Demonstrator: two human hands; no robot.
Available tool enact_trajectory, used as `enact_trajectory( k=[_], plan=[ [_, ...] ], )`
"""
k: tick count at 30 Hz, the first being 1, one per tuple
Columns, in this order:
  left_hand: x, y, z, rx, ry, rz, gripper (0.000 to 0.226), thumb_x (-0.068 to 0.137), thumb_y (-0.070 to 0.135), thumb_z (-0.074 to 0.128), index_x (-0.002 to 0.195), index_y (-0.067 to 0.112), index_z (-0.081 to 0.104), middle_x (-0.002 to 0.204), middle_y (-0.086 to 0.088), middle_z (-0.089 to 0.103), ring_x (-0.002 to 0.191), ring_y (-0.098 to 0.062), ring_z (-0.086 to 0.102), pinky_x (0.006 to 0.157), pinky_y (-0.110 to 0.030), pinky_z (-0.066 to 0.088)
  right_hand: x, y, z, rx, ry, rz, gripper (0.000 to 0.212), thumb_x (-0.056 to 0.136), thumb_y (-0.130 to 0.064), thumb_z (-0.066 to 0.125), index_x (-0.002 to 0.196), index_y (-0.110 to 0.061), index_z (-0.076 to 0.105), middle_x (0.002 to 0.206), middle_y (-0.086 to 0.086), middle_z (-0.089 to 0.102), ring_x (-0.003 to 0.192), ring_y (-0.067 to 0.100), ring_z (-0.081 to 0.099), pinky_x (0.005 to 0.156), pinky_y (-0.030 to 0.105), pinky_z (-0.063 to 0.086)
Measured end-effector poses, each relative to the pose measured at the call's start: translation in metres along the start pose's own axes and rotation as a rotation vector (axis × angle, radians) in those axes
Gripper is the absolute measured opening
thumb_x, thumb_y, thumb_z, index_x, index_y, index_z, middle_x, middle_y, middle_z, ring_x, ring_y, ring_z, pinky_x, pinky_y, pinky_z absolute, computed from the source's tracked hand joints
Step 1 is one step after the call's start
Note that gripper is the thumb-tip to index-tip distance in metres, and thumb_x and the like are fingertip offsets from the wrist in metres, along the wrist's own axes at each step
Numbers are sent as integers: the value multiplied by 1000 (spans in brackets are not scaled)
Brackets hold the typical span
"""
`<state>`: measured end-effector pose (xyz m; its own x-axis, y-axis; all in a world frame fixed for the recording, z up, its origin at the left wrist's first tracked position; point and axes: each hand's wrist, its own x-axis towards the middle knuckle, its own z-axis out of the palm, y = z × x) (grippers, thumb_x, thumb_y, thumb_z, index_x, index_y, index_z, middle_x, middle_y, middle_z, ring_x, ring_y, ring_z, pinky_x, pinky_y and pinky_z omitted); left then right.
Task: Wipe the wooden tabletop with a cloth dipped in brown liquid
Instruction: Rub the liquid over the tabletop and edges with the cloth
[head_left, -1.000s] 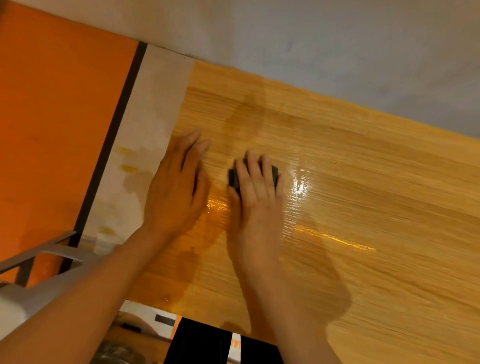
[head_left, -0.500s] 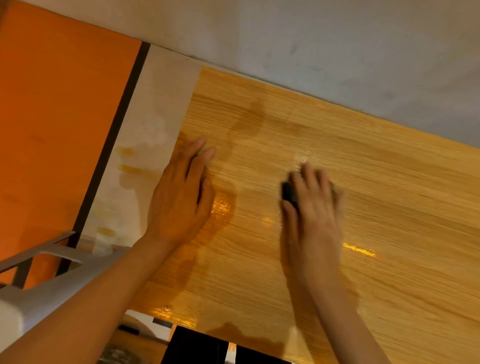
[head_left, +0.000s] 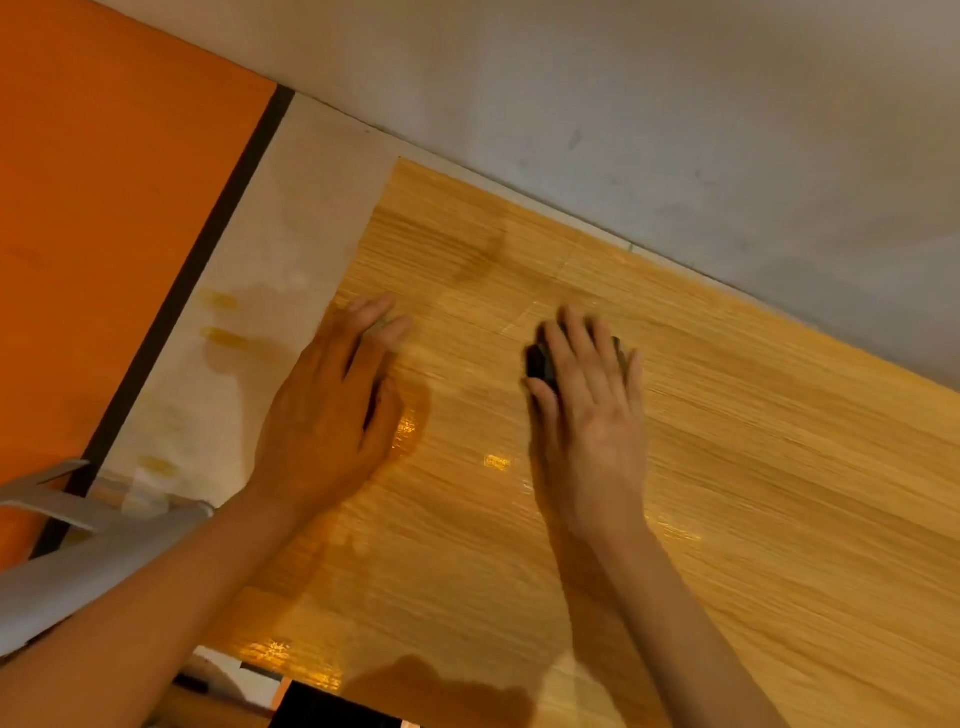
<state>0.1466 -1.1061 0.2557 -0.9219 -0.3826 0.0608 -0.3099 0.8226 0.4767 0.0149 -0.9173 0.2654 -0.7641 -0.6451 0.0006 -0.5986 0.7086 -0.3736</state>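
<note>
The wooden tabletop (head_left: 753, 493) fills the middle and right of the head view, glossy with wet patches (head_left: 405, 426) near its left end. My right hand (head_left: 592, 426) presses flat, fingers straight, on a small dark cloth (head_left: 537, 361) that shows beside the thumb and under the fingertips. About a hand's width to the left, my left hand (head_left: 327, 415) rests flat on the tabletop at its left edge, holding nothing. Most of the cloth is hidden under my right hand.
A pale strip (head_left: 260, 270) with brown stains borders the tabletop's left end, then a black stripe (head_left: 208, 260) and an orange surface (head_left: 104, 208). A grey wall (head_left: 675, 130) runs along the far edge. A grey frame (head_left: 78, 561) sits low left.
My right hand slid the cloth to the right across the tabletop, away from my left hand, then eased slightly back. My left hand stayed planted at the left edge.
</note>
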Motion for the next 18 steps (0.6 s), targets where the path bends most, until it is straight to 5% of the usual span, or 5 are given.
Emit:
enact_trajectory(
  k=[4, 9, 13, 18],
  plan=[
    [0, -3, 2, 11, 10, -4, 46, 98, 17, 45, 143, 6, 49, 155, -12, 41, 147, -29, 36, 117, -41, 34, -6, 13, -6, 59, 127, 295, 45, 103, -28, 39, 146, -15, 40, 157, 0, 29, 149, 13, 10, 122, 45, 11],
    [0, -3, 1, 9, 6, -20, 47, 100, 22, 42, 143, 5, 50, 155, -10, 41, 144, -28, 40, 113, -40, 39, 55, -57, 31, 66, 80, 83, 44, 104, -27, 41, 145, -10, 43, 155, 7, 34, 148, 23, 19, 122, 43, 8],
    [0, 0, -1, -21, -8, -17, 50, 100, 23, 41, 146, 6, 47, 158, -8, 37, 146, -26, 37, 116, -37, 34, 55, -36, 16, 51, -26, -130, 47, 104, -31, 41, 148, -13, 38, 157, 3, 30, 149, 19, 14, 123, 41, 6],
    [1, 1, 0, -41, 3, -36, 49, 100, 25, 42, 146, 8, 46, 159, -5, 36, 146, -24, 36, 119, -24, 27, 25, 31, -14, 79, 125, 196, 46, 103, -29, 39, 146, -13, 40, 156, 3, 32, 149, 17, 14, 123, 40, 5]
  ],
)
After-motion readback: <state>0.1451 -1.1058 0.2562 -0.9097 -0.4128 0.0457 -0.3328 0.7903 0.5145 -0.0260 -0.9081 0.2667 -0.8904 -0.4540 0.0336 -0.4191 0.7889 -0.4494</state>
